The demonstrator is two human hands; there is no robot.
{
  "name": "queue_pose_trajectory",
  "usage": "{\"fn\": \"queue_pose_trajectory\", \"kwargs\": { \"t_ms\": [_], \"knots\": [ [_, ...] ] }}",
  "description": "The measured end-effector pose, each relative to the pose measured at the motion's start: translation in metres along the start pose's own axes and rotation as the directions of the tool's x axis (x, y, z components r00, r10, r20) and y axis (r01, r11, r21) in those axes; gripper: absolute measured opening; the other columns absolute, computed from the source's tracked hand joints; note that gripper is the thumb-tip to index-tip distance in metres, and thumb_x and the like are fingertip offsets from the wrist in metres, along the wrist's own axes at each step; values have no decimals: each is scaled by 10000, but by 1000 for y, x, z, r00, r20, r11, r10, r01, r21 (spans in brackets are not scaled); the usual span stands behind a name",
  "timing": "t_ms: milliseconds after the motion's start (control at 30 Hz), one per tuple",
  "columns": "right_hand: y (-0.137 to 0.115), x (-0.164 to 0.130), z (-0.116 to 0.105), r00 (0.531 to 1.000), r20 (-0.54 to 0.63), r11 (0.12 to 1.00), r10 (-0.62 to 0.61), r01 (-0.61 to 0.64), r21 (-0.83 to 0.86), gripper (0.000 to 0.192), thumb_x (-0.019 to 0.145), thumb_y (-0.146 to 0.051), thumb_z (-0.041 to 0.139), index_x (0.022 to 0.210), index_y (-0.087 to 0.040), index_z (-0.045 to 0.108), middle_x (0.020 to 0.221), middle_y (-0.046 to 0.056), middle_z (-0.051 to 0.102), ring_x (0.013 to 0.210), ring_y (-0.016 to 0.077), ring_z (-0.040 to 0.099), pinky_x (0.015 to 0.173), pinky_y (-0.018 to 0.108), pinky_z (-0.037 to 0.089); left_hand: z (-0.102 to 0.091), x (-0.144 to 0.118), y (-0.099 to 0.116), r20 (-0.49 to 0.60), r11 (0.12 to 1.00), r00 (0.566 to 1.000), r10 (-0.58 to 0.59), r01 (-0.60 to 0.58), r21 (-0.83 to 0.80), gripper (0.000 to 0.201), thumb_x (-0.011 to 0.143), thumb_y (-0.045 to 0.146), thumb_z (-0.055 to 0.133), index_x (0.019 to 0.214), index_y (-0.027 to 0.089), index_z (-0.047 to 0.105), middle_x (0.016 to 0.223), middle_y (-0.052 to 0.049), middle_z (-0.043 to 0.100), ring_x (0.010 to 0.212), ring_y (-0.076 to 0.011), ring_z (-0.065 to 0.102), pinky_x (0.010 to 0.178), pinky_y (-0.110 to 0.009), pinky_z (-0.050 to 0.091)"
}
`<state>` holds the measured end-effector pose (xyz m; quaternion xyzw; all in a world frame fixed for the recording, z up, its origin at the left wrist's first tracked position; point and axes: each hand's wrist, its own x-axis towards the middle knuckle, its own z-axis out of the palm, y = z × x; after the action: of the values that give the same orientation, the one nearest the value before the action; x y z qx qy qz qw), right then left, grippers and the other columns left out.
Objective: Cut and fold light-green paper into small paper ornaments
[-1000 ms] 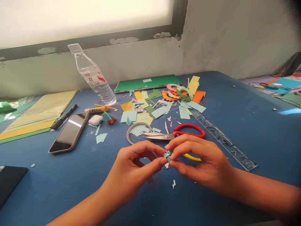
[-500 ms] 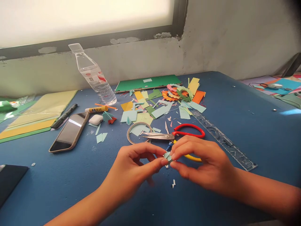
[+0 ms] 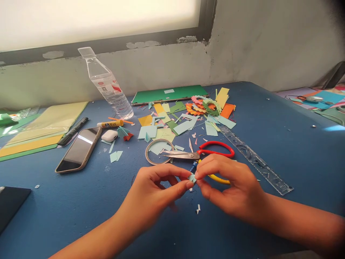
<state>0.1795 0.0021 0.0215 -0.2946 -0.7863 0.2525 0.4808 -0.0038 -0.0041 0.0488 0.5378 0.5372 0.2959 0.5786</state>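
A small folded piece of light blue paper (image 3: pixel 192 178) is held above the blue table, between the fingertips of both hands. My left hand (image 3: pixel 161 189) pinches it from the left with thumb and forefinger. From the right, my right hand (image 3: pixel 229 183) grips its edge, thumb and fingertips pressed together; part of the paper is hidden there. Just behind my hands lie scissors (image 3: pixel 192 155) with one red and one yellow handle, the yellow one partly covered by my right hand. The scissor blades reach over a roll of tape (image 3: pixel 147 154).
Paper scraps (image 3: pixel 185 124) are scattered behind the scissors, with a clear ruler (image 3: pixel 256 160) to their right. On the left are a phone (image 3: pixel 79 149), an earbud case (image 3: pixel 109 135), a glue stick (image 3: pixel 110 124), a marker (image 3: pixel 72 131) and a leaning water bottle (image 3: pixel 110 90).
My right thumb has moved up against its fingertips at the paper's edge, where a gap showed before. The left hand keeps its pinch almost unmoved. The view has shifted slightly.
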Motion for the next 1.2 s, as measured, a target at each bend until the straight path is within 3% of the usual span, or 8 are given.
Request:
{"fn": "queue_pose_trajectory", "kwargs": {
  "t_ms": [400, 500, 700, 900, 1200],
  "knots": [
    [2, -1, 2, 990, -19, 988, -142, 140, -58, 215, 773, -2, 563, 844, -203, 583, 726, 11, 635, 677, 129, 621, 637, 234, 526, 4, -2, 4, -9, 994, 999, -45, 44, -96, 119, 646, 240, 767, 721, 148, 763, 556, 8, 625, 430, -74, 502, 366, -155, 491],
    [3, -1, 4, 986, -34, 983, -164, 161, -89, 209, 768, -2, 566, 834, -200, 580, 720, 15, 627, 669, 128, 618, 629, 228, 523, 6, -2, 2, -2, 995, 999, -36, 35, -95, 120, 659, 253, 763, 739, 164, 765, 608, -4, 665, 448, -76, 515, 382, -154, 495],
    [2, -2, 6, 997, -65, 999, -34, 33, -19, 180, 783, -50, 574, 843, -220, 569, 727, -10, 625, 676, 128, 605, 654, 246, 519, 5, -2, -4, -31, 998, 998, 61, -61, 2, 132, 659, 262, 769, 770, 192, 754, 636, 6, 655, 511, -110, 579, 418, -164, 511],
    [-2, -2, 1, 984, -9, 980, 177, -176, 88, 151, 785, -107, 593, 895, -210, 581, 809, 6, 637, 780, 141, 608, 706, 242, 526, 3, -1, -2, -18, 996, 996, 84, -84, 35, 142, 740, 244, 687, 861, 215, 757, 722, -6, 667, 525, -102, 534, 407, -164, 519],
    [1, -3, 2, 975, 100, 943, 200, -219, 251, 119, 805, -103, 578, 852, -211, 567, 811, 24, 634, 807, 147, 635, 703, 239, 577, 4, 0, -1, -39, 992, 994, 101, -98, 78, 128, 735, 235, 664, 777, 185, 774, 636, -15, 642, 516, -112, 530, 411, -169, 499]
  ]
}}
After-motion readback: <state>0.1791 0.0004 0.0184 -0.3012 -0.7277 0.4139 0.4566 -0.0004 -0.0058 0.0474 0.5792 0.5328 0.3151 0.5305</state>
